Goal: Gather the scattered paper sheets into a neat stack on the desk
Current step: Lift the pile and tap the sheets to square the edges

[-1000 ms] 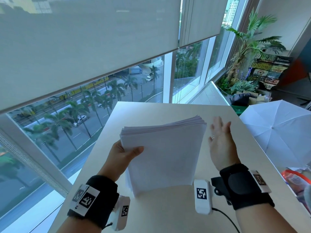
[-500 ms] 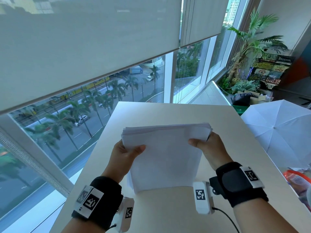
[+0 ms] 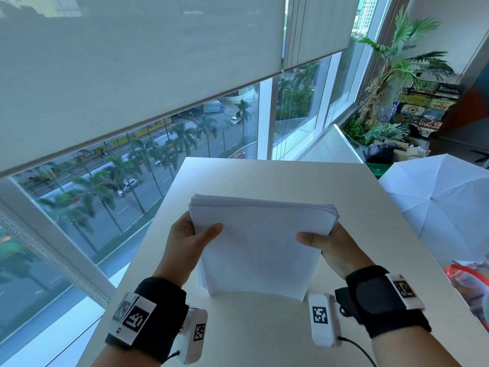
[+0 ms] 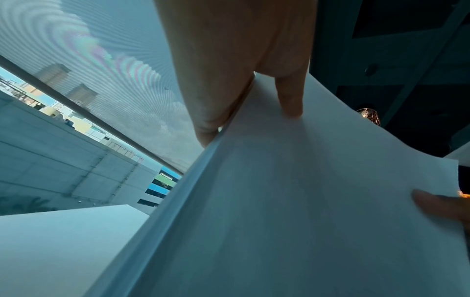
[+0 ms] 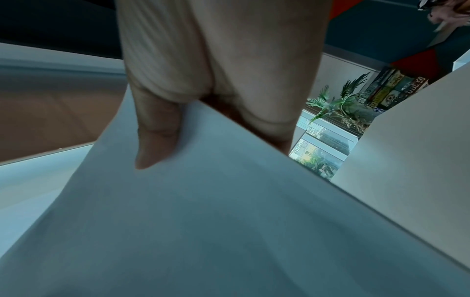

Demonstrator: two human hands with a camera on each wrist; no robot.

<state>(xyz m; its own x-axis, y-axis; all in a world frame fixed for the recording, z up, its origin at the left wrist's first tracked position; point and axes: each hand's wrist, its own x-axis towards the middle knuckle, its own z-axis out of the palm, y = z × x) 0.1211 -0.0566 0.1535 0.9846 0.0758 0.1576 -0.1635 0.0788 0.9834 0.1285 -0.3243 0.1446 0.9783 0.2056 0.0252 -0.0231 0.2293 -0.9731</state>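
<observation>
Cool daylight came in through the tall glass window point(image 3: 211, 133) ahead, softened by the pale grey roller blind point(image 3: 132, 62), and gave every view a blue-green cast. The head view was bright and sharp at its centre, while straight window frames bowed toward the edges. The thick stack of white paper sheets point(image 3: 262, 247) cast a soft shadow on the pale cream tabletop point(image 3: 264, 340) beneath its lower edge. In the left wrist view the blind showed rainbow moiré rings, and the bare left hand point(image 4: 241, 50) sat blurred near the lens. The right wrist view was dimmer: the bare right hand point(image 5: 216, 60) and shaded paper looked soft, the green potted palm point(image 5: 335, 104) clearer.
</observation>
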